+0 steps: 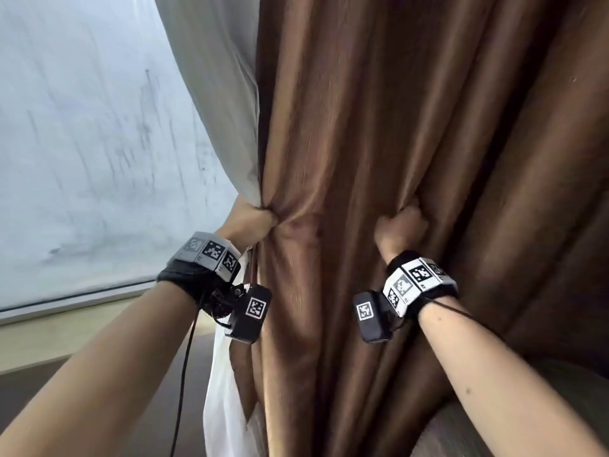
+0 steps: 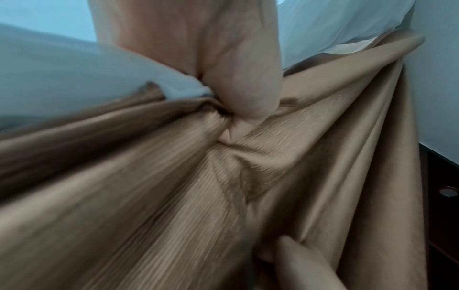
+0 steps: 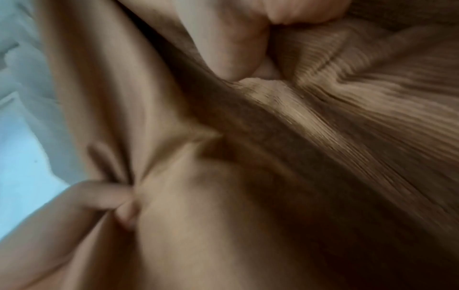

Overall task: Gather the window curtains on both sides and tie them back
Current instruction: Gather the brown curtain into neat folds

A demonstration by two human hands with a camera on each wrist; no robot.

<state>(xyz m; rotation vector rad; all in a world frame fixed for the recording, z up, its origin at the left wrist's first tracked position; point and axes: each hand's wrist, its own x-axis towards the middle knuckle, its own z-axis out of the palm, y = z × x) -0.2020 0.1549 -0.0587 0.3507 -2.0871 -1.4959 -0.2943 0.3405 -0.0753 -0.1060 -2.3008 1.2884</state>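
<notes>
A person stands at a window, both hands clenched in the brown curtain. The left hand grips the curtain's window-side edge, bunching it together with a pale sheer that hangs just beside it; creases fan out from the fist. The right hand, level with the left and apart from it, clutches a fold farther into the drape. Between the two hands the cloth sags in a shallow pleat. Below the left hand the sheer's white tail hangs loose.
</notes>
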